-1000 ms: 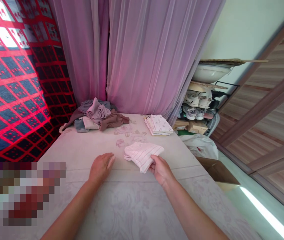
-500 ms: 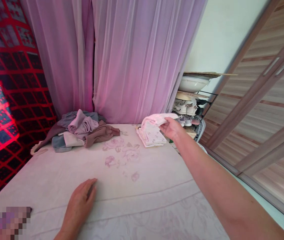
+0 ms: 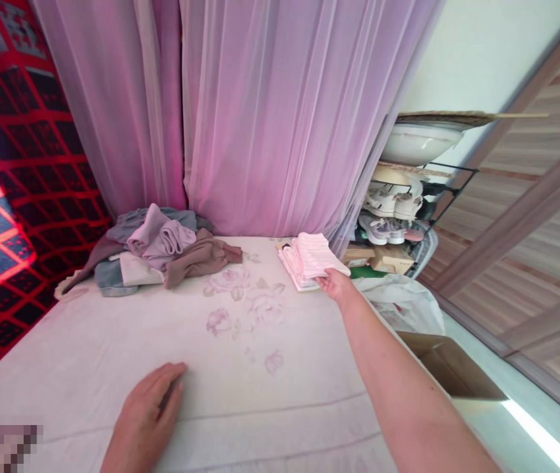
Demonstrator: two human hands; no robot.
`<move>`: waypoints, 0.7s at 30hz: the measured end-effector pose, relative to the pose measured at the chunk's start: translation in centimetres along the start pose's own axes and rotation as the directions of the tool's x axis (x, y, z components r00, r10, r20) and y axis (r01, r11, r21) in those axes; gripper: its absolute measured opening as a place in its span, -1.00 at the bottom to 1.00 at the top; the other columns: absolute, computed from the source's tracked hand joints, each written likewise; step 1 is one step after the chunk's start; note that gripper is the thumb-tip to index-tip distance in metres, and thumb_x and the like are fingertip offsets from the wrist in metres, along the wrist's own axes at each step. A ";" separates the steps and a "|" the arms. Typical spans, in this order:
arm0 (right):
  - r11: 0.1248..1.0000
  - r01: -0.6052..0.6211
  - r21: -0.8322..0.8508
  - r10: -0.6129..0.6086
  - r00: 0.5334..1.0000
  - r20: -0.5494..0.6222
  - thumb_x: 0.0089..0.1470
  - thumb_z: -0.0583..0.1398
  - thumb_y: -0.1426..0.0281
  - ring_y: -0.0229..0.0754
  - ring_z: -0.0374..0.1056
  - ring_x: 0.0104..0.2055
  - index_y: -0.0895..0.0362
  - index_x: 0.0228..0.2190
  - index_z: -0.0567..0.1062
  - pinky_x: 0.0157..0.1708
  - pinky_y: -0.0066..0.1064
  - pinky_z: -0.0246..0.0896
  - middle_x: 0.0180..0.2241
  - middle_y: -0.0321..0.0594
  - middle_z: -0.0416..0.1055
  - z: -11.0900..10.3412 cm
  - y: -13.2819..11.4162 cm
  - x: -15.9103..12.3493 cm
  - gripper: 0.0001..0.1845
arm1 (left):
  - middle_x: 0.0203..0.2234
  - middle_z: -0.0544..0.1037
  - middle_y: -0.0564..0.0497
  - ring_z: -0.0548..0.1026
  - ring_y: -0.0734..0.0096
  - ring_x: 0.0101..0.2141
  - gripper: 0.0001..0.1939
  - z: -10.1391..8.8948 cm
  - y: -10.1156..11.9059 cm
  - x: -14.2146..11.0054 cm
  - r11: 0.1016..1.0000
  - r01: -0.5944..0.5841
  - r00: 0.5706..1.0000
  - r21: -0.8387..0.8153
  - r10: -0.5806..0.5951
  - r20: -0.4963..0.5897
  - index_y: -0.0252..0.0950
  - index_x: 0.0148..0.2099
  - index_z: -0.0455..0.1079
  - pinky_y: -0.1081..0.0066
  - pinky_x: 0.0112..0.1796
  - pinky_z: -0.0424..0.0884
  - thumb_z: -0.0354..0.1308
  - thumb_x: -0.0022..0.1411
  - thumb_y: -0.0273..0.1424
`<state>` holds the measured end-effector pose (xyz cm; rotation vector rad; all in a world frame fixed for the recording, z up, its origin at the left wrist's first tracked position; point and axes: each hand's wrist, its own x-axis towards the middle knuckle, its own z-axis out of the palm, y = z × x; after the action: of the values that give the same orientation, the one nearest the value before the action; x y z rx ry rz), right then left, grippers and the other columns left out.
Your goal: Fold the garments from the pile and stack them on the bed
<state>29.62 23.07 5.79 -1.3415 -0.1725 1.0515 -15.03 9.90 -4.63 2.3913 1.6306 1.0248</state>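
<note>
- The pink striped cloth, folded into a flat pad, lies over the folded stack at the far right of the bed, hiding most of its top.
- My right hand pinches the cloth's near right corner, thumb above; the fingers below are partly hidden, so I cannot tell whether they touch the layers underneath.
- To set it down well, I'd keep that corner level, line its edges up with the stack, then slide my fingers out flat so the fold doesn't lift or drag the layers below.
- The cloth's right corner seems to reach past the stack; a small nudge leftward would square it, I think.
- My left hand holds nothing, fingers loosely curved, low over the near part of the bed and well apart from my right. It could steady the stack's left side if the layers slip.
- Left of the stack, well apart from it, sits a loose pile of clothes, mauve, brown and grey-blue.
- Behind both hangs the purple curtain; beyond the bed's right edge stand shoes on a rack and an open cardboard box.
</note>
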 end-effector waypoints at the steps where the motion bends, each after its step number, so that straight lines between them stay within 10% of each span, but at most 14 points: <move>1: 1.000 -0.004 -0.009 0.004 1.000 -0.001 0.16 0.09 0.47 -0.31 0.39 -0.53 0.15 -0.23 0.38 -0.54 -0.50 0.39 -0.51 -0.26 0.45 0.0 -0.2 0.3 -0.88 | -0.15 0.59 0.04 0.53 0.21 -0.10 -0.71 0.0 0.0 0.0 1.000 -0.015 1.000 0.008 0.015 -0.003 -0.11 -0.08 0.44 0.17 -0.04 0.46 0.02 0.23 -0.16; 21: 0.979 0.036 -0.200 -0.033 0.999 0.020 -0.01 0.23 0.64 -0.32 0.39 -0.56 0.17 -0.34 0.39 -0.59 -0.58 0.35 -0.55 -0.31 0.45 -0.3 -0.8 1.6 -0.80 | -0.19 0.61 0.01 0.54 0.22 -0.11 -0.68 -0.6 0.6 0.3 0.994 -0.088 0.996 0.059 0.089 -0.020 -0.16 -0.08 0.46 0.20 -0.08 0.48 -0.01 0.26 -0.16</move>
<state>31.14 24.05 5.62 -1.5051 -0.3202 1.0373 -14.81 9.71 -3.83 2.5193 1.5965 1.0350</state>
